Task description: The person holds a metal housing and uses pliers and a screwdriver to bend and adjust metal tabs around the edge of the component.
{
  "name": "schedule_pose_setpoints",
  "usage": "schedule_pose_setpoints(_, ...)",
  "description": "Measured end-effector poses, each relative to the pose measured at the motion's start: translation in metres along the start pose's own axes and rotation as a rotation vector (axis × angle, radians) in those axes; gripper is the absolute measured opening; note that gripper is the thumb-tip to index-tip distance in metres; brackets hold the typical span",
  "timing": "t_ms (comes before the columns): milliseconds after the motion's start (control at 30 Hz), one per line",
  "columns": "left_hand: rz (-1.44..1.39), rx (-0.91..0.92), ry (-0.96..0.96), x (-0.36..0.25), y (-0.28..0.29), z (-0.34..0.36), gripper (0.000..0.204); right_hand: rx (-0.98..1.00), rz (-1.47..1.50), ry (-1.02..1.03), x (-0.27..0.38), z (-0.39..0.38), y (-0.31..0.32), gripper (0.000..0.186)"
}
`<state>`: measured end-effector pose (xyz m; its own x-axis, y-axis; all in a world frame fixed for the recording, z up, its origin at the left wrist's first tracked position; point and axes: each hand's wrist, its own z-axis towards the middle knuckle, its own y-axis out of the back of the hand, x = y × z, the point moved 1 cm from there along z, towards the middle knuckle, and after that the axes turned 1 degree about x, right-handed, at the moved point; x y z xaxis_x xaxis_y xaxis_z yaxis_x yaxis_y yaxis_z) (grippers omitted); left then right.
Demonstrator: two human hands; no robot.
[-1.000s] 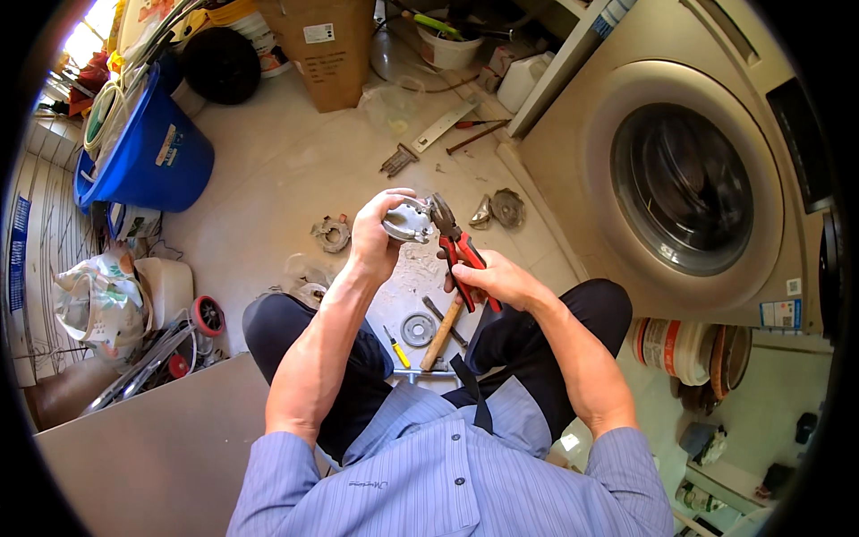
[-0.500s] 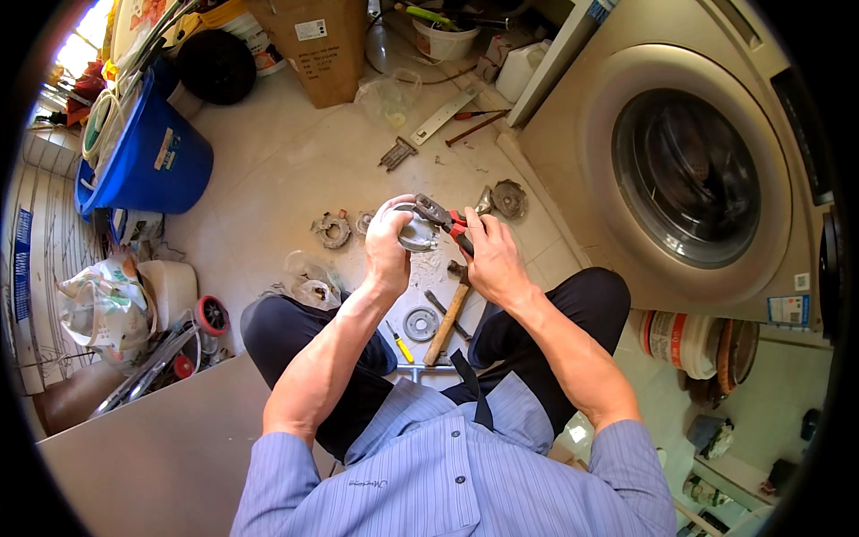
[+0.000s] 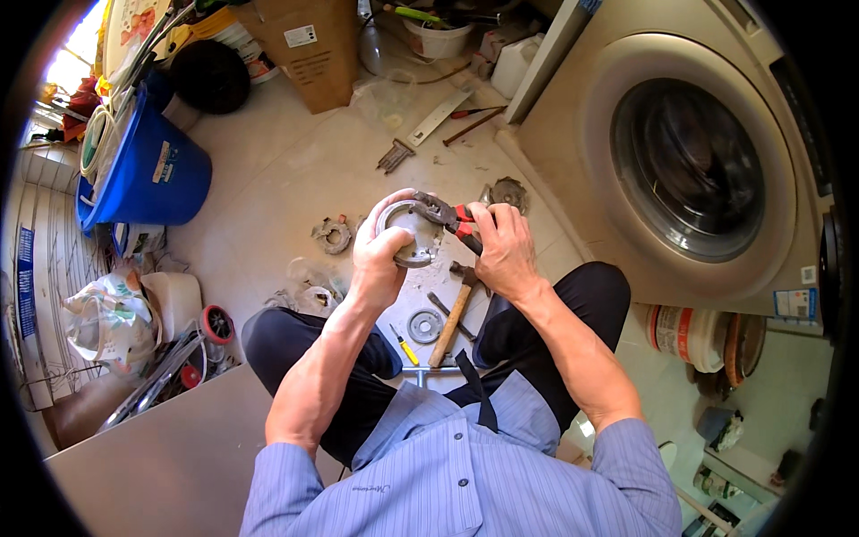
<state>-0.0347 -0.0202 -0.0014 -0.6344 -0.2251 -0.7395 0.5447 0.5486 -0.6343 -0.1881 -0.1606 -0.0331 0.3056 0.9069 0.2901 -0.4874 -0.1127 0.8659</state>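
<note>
My left hand (image 3: 379,259) is wrapped round the edge of a round, hollow grey metal part (image 3: 417,225), its thumb pressed on the face. In my right hand (image 3: 506,254) are pliers (image 3: 437,209) with red and black handles. Their jaws sit at the far rim of the part; the exact bite is too small to tell. Below the hands lie a wooden-handled hammer (image 3: 455,313), a flat grey ring-shaped disc (image 3: 424,326), and a yellow-handled screwdriver (image 3: 406,347). Beyond my left hand rests a rough metal ring (image 3: 332,235).
A washing machine (image 3: 707,170) stands to the right. A blue bucket (image 3: 170,170) and a cardboard box (image 3: 309,63) are at the far left. A toothed round part (image 3: 509,194), a small metal bracket (image 3: 395,156) and a long metal plate (image 3: 440,116) lie on the floor.
The round part has turned so its open face shows more, and it sits slightly further left. My right hand has shifted slightly right, the pliers staying at the rim.
</note>
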Motion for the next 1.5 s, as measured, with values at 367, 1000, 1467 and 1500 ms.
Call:
schedule_pose_setpoints(367,0.119,-0.107,0.052,0.009,0.015,0.005,0.057,0.172,0.215,-0.134,-0.009,-0.016,-0.028,0.032)
schedule_pose_setpoints(1000,0.172,0.164,0.177,0.001,-0.054,-0.024,0.032,0.056,-0.188,-0.035,0.017,-0.018,0.131,0.042)
schedule_pose_setpoints(1467,0.233,0.244,0.583,0.078,-0.080,-0.138,0.028,0.370,-0.007,-0.423,0.054,-0.190,0.184,0.024)
schedule_pose_setpoints(1500,0.271,0.246,0.630,0.081,-0.079,-0.146,0.027,0.432,0.021,-0.449,0.054,-0.201,0.183,0.023)
